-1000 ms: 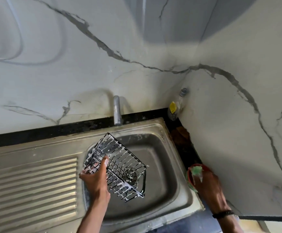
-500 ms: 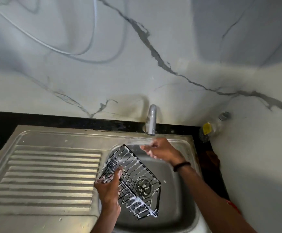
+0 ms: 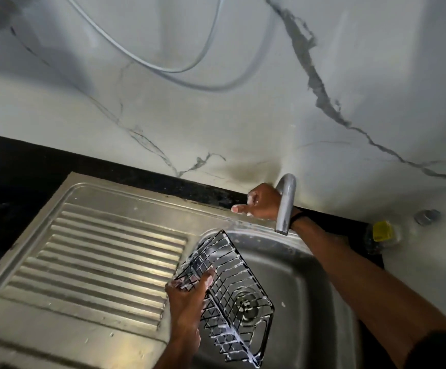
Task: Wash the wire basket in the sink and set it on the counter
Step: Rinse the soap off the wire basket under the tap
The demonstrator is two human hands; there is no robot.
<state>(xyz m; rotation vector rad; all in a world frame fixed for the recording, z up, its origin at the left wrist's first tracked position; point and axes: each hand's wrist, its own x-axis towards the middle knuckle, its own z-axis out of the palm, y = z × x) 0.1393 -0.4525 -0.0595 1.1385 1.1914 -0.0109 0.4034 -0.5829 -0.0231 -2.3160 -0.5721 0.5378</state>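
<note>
A white marble-patterned wall (image 3: 216, 123), crossed by dark grey veins, is rising behind a black counter strip (image 3: 30, 166). A pale cable (image 3: 190, 67) is looping across the wall's upper part. A curved metal tap (image 3: 285, 206) is standing at the wall's foot. In the right corner, a clear bottle (image 3: 384, 233) with a yellow label is lying against the wall.
</note>
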